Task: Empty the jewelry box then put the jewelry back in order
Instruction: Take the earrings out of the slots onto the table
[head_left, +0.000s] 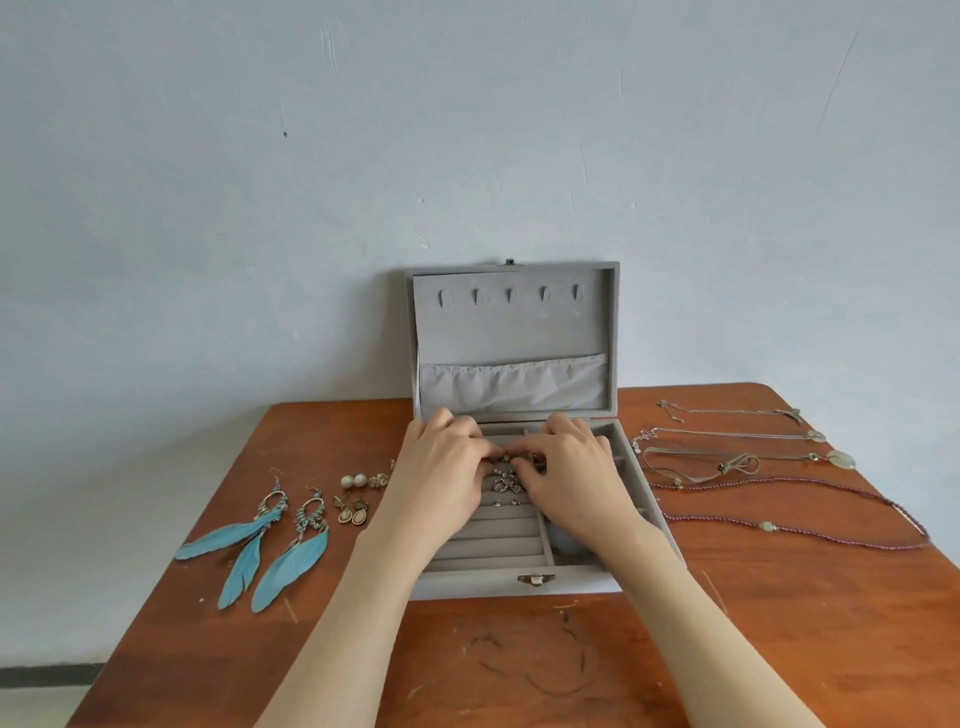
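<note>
Both hands meet over the ring rolls at the back of the box (470, 584).

Left hand (447, 462) and right hand (566, 467) curl fingertips together on a small earring (505, 459) directly between them; the rolls run left-right, and neither hand is nearer.

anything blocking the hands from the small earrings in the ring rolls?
Nothing visible. Both hands, left and right, are already over the open jewelry box, fingertips meeting at a small piece on the ring rolls. The small earrings lie exposed just below the fingertips; the lid stands upright behind.
</note>
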